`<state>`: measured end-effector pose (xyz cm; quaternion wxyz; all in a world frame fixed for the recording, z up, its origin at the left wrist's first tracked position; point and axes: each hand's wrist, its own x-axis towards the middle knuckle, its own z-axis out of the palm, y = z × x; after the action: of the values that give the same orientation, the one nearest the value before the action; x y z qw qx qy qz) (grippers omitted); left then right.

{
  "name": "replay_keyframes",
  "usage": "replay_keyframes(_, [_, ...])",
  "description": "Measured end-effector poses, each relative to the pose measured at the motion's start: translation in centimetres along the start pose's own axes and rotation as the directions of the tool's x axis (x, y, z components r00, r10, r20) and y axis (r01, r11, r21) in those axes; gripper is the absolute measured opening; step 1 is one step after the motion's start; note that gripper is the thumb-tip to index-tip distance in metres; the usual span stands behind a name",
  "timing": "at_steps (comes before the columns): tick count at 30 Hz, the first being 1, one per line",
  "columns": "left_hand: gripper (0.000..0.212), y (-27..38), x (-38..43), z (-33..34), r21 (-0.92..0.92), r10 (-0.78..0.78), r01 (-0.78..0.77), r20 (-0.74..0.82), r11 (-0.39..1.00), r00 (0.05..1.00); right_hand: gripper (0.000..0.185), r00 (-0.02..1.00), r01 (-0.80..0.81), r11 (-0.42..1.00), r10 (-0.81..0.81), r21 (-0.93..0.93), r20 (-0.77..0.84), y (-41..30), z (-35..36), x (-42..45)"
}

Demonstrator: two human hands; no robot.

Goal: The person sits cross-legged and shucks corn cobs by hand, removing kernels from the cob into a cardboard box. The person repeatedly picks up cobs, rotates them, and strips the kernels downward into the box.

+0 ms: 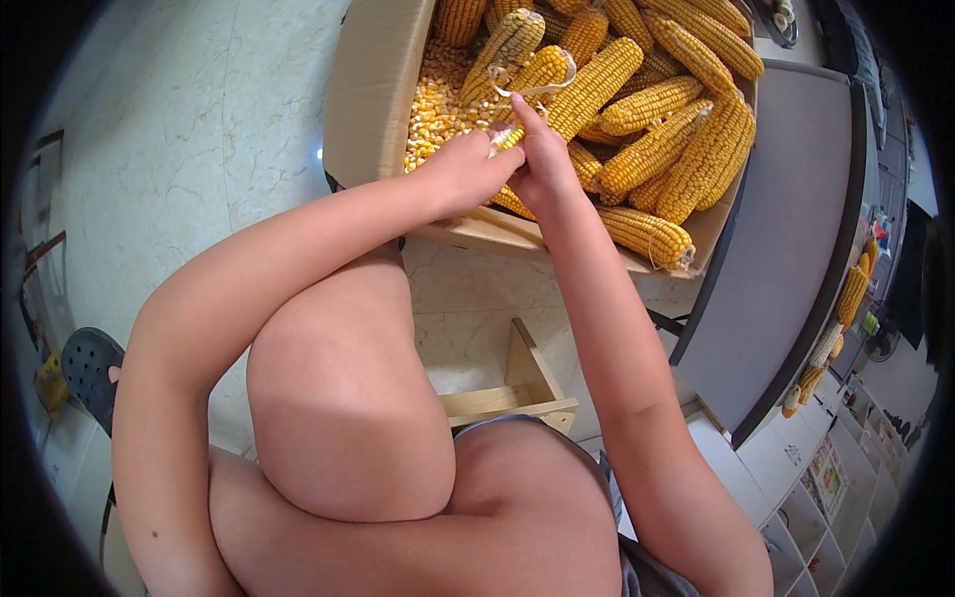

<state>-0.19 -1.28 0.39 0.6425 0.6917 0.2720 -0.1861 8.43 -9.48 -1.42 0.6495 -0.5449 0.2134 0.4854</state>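
Note:
Over the near side of a cardboard box, my left hand and my right hand meet on a partly shelled corn cob. Bare whitish cob and some yellow kernels show between my fingers; the rest of it is hidden. My right index finger points away from me, its tip beside a thin pale looped strip. Loose corn kernels cover the left part of the box. Whole ears of corn are heaped across the middle and right.
A grey-topped table stands right of the box. Beneath me is a wooden stool. More ears of corn lie in a row farther right, near white cubby shelves. A dark clog is at the left, on the marbled floor.

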Motion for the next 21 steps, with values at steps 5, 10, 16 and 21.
replay_keyframes(5, [0.043,-1.2,0.6,0.4,-0.064,0.148,-0.159,-0.158,0.985,0.976,0.021,0.984,-0.067,0.975,0.029,0.212,0.177,-1.4,0.4,-1.3])
replay_keyframes(10, [0.045,-1.0,0.6,0.3,0.014,0.241,-0.245,-0.244,0.969,0.939,0.013,0.978,-0.031,0.965,-0.024,0.261,0.206,-1.0,-0.1,-0.9])
replay_keyframes(16, [0.051,-0.5,0.5,0.0,-0.149,0.006,-0.025,-0.124,0.989,0.992,0.014,0.987,0.099,0.989,-0.111,0.109,0.116,-0.2,0.5,-0.5])
replay_keyframes(21, [0.050,0.2,0.1,-0.1,-0.265,-0.078,0.061,-0.053,0.962,0.996,0.014,0.993,0.101,0.993,-0.104,0.053,0.052,0.1,0.8,-0.6])
